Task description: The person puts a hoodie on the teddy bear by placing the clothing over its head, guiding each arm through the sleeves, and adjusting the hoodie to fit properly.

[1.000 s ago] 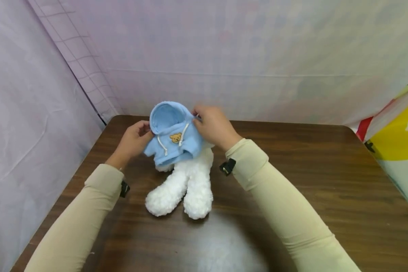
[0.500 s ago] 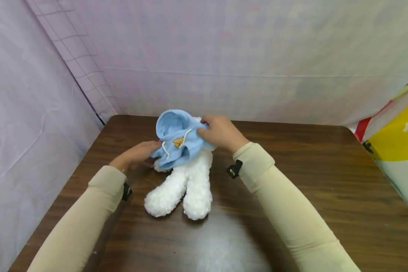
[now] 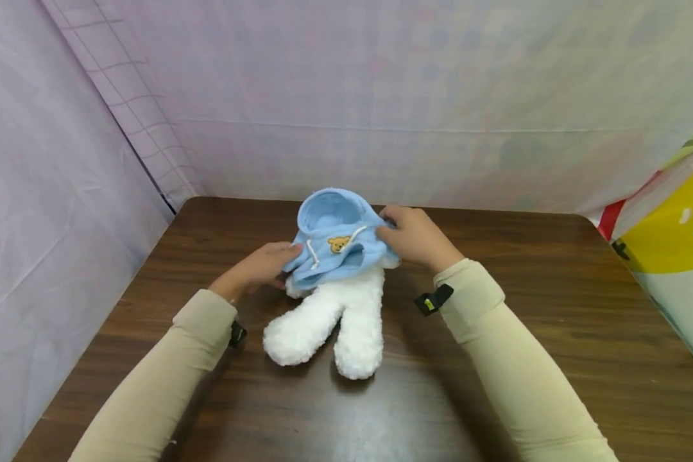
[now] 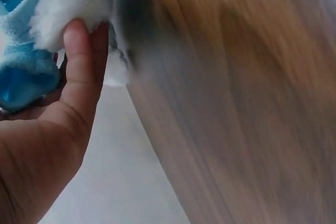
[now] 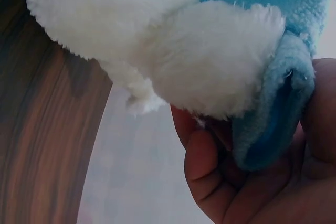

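A small light-blue hoodie (image 3: 329, 253) with a bear patch and white cords lies over the upper body of a white fluffy plush toy (image 3: 358, 321), whose two legs point toward the near edge. The plush's head is hidden. At the hoodie's left sleeve, my left hand (image 3: 260, 264) holds the cloth; in the left wrist view its fingers (image 4: 80, 51) touch the white fur (image 4: 58, 17). My right hand (image 3: 418, 236) grips the hoodie's right side, and in the right wrist view its fingers curl around the blue sleeve (image 5: 275, 114) beside the plush's arm (image 5: 210, 59).
The brown wooden table (image 3: 525, 308) extends to both sides. A pale checked curtain (image 3: 410, 96) hangs behind it, with white cloth (image 3: 52, 179) at the left. A yellow, white and red printed cloth (image 3: 681, 224) is at the right.
The hoodie has come down and shifted right over the plush, with both hands moving right alongside it. The plush's legs have also shifted slightly right.
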`<state>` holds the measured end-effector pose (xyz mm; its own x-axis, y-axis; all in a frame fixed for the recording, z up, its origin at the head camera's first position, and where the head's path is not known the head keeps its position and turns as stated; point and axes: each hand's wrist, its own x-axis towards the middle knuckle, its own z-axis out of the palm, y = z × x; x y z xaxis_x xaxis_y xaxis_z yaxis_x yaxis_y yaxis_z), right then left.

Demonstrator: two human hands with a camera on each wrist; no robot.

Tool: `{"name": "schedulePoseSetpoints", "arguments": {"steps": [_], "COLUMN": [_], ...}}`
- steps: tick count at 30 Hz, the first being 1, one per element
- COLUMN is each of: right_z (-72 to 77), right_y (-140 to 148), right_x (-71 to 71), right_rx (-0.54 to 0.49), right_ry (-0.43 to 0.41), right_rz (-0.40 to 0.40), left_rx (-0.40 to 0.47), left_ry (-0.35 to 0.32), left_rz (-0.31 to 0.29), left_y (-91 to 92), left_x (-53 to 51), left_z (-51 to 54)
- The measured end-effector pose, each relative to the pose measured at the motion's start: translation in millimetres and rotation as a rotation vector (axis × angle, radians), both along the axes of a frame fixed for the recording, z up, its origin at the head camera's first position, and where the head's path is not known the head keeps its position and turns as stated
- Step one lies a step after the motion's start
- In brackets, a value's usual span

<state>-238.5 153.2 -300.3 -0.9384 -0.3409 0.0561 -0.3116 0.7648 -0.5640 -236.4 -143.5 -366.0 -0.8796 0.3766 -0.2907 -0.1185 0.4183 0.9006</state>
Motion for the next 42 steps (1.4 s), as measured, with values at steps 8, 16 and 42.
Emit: {"name": "schedulePoseSetpoints", "arguments": {"steps": [8,16,42], "right_z": [-4.6,-1.5,0.6], "right_y": [39.4,68.7,91.1], "right_x": [15.3,36.6,44.6], "right_rx": [0.031,0.051,0.036], "right_ry": [0.022,0.038,0.075], "right_rz": [0.021,0.038,0.072], "left_rx": [0.026,0.031,-0.017], "left_ry": [0.009,0.065,0.398], "left_rz": [-0.071,-0.208,-0.136], "left_y": [27.2,46.2,56.4], "left_x": [15.1,27.5,25.8], "left_z": [4.1,3.5,5.5]}}
